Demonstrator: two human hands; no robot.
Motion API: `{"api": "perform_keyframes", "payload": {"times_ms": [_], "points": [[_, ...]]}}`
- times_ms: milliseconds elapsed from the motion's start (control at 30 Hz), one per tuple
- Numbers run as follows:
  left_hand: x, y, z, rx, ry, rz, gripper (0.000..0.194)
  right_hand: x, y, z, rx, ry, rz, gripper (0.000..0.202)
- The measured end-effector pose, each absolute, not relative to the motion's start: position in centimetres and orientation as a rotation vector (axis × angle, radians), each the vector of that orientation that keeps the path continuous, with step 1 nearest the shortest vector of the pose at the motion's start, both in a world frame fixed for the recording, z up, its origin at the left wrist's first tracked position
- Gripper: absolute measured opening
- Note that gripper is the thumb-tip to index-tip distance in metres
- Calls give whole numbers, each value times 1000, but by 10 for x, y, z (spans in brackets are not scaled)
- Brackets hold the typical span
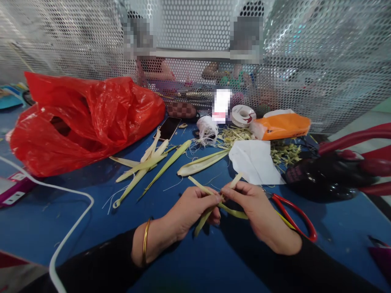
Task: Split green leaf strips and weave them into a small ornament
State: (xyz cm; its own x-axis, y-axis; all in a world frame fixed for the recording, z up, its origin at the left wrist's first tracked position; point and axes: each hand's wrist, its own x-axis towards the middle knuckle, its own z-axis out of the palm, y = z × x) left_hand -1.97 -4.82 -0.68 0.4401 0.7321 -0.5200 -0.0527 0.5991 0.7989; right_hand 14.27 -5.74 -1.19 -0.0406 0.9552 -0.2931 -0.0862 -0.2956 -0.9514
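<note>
Near the middle of the blue table, my left hand (195,206) pinches crossed pale green leaf strips (202,223), fingers closed. My right hand (255,205) is closed on the same strips, its fingertips close to those of my left hand. One strip end points up beside the right thumb, and another runs out below the left fingers. Beyond my hands lie more leaf strips (166,167), some crossed in a pile, and a curled leaf (203,162). Loose white thread (208,128) is bundled behind them. Red-handled scissors (295,215) rest by my right wrist, partly hidden.
A red plastic bag (91,118) fills the back left. A white cable (73,193) crosses the left side. Behind are a phone (167,128), a spool (243,115), white paper (255,159) and an orange packet (282,126). A black, shiny object (324,179) stands right. People sit beyond the perforated screen.
</note>
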Motion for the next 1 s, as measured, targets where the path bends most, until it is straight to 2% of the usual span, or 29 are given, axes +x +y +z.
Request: {"api": "perform_keyframes", "payload": {"times_ms": [133, 700, 900, 1000], "points": [[-20, -48, -6, 806, 1012, 547, 13, 141, -60, -14, -1344, -1020, 1445, 22], [-20, -48, -5, 858, 1035, 505, 6, 134, -63, -13, -1364, -1029, 1378, 22], [-20, -49, -8, 820, 1022, 539, 9, 141, -58, -13, -1418, -1135, 1349, 28], [-21, -46, -7, 762, 1028, 565, 18, 150, -53, -10, -1416, -1321, 1320, 36]]}}
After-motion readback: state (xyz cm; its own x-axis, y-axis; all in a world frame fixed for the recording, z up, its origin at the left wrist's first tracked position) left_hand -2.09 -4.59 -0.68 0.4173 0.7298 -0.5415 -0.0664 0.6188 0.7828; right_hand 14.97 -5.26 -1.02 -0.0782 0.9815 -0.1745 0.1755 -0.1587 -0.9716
